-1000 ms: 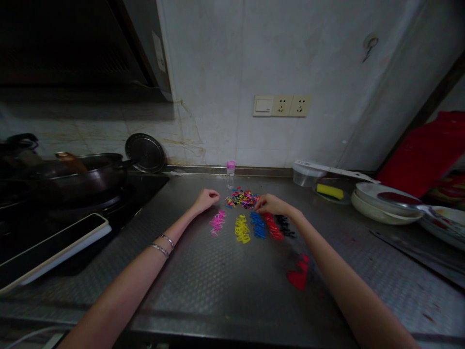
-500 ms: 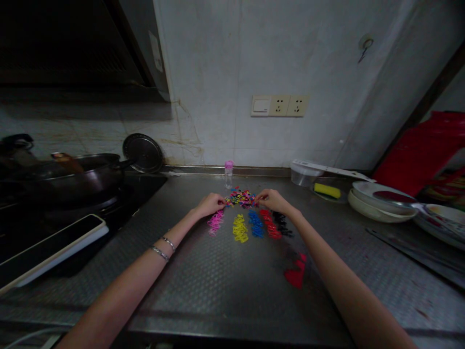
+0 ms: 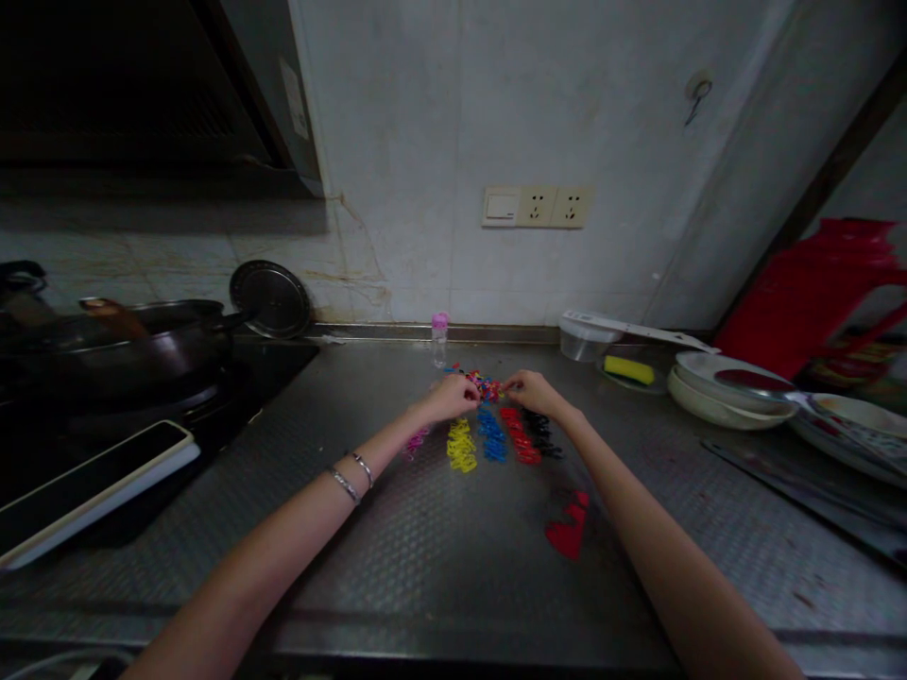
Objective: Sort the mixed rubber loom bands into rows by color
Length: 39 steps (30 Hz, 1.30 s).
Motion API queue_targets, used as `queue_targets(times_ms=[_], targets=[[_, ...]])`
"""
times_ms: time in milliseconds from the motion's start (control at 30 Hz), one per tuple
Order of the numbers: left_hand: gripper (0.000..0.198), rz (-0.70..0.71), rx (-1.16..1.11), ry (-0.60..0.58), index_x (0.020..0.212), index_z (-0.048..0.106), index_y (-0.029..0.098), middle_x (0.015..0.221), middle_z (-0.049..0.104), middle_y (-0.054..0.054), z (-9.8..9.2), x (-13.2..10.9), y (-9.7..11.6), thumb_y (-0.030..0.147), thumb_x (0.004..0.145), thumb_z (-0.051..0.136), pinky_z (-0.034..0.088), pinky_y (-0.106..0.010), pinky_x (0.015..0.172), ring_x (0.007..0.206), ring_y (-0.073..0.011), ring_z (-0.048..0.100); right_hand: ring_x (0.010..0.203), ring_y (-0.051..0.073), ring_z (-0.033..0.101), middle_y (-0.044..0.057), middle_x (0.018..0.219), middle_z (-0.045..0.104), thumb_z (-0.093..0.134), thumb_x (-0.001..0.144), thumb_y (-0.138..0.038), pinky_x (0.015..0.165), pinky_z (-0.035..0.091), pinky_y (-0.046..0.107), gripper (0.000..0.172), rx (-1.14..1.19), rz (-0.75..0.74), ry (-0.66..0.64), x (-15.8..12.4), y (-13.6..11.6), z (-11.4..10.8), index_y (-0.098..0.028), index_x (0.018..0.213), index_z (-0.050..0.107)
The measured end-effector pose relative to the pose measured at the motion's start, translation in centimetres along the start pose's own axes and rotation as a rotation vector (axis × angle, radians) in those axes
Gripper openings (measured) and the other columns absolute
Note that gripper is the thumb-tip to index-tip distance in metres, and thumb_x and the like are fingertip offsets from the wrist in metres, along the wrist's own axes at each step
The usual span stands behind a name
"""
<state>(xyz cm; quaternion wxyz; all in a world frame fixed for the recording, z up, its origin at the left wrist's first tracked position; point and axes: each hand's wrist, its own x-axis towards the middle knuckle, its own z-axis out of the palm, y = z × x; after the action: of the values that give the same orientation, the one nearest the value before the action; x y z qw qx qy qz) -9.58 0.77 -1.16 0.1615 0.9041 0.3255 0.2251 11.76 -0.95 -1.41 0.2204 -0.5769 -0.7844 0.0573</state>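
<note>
A mixed heap of small coloured bands (image 3: 487, 386) lies on the metal counter, partly hidden by my left hand (image 3: 453, 397). That hand's fingers are pinched just above the blue row (image 3: 491, 436); what they hold is too small to make out. At the heap's right edge, the fingertips of my right hand (image 3: 533, 393) are also pinched together, their contents unclear. Nearer me lie sorted rows: pink (image 3: 415, 444), partly covered by my left wrist, yellow (image 3: 462, 446), red (image 3: 520, 436) and black (image 3: 544, 434). Behind the heap stands a clear bottle with a pink cap (image 3: 440, 340).
A red heart-shaped piece (image 3: 568, 531) lies near my right forearm. Leftward are a pan (image 3: 162, 340) on the stove and a white-edged device (image 3: 99, 491). To the right are a plastic tub (image 3: 585, 342), yellow sponge (image 3: 629, 369), stacked bowls (image 3: 723, 401) and a red jug (image 3: 814, 293).
My left hand has moved right, from the heap's left edge across its front to the top of the blue row. My right hand stays at the right edge.
</note>
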Motion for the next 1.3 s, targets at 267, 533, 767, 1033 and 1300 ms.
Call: queue_targets(times_ms=[267,533,767,1033,1300], targets=[[0.022,0.014,0.101,-0.095,0.076,0.071,0.017,0.066,0.065,-0.002,1.6,0.4,0.6,0.02,0.068,0.051,0.035,-0.02,0.057,0.06,-0.0117,0.053,0.077,0.015,0.061,0.002,0.084,0.07,0.054,0.071,-0.016,0.07,0.043,0.02,0.024,0.06,-0.146,-0.072,0.4,-0.1,0.8,-0.021,0.088,0.071],[0.023,0.004,-0.095,-0.096,0.072,0.071,0.01,0.062,0.063,-0.001,-0.2,0.5,0.1,0.02,0.069,0.05,0.034,-0.018,0.055,0.058,-0.01,0.05,0.08,0.016,0.06,0.004,0.084,0.069,0.056,0.073,-0.021,0.073,0.041,0.022,0.016,-0.005,-0.144,-0.024,0.3,0.0,1.3,-0.02,0.082,0.07],[0.029,-0.135,-0.186,0.054,0.077,0.071,0.008,0.062,0.063,-0.004,-3.5,0.1,-1.9,0.029,0.07,0.052,0.033,-0.02,0.05,0.052,-0.0093,0.047,0.08,0.016,0.059,0.006,0.084,0.067,0.055,0.075,-0.021,0.073,0.04,0.022,0.014,-0.046,-0.126,-0.004,0.2,-0.2,1.4,-0.017,0.078,0.068],[0.026,-0.227,-0.204,0.183,0.076,0.071,0.009,0.066,0.066,-0.005,-5.3,-0.3,-6.5,0.027,0.066,0.055,0.039,-0.022,0.058,0.06,-0.0122,0.054,0.079,0.015,0.058,0.005,0.085,0.066,0.055,0.074,-0.018,0.071,0.04,0.021,0.018,-0.035,-0.139,-0.027,0.3,0.0,1.4,-0.017,0.087,0.067],[0.025,-0.3,-0.197,0.236,0.072,0.07,0.009,0.063,0.065,-0.002,-6.6,-1.1,-7.9,0.026,0.064,0.054,0.039,-0.022,0.059,0.06,-0.0128,0.054,0.082,0.015,0.058,0.004,0.088,0.066,0.055,0.075,-0.02,0.073,0.041,0.021,0.018,-0.011,-0.122,-0.038,0.3,0.2,1.8,-0.02,0.087,0.068]])
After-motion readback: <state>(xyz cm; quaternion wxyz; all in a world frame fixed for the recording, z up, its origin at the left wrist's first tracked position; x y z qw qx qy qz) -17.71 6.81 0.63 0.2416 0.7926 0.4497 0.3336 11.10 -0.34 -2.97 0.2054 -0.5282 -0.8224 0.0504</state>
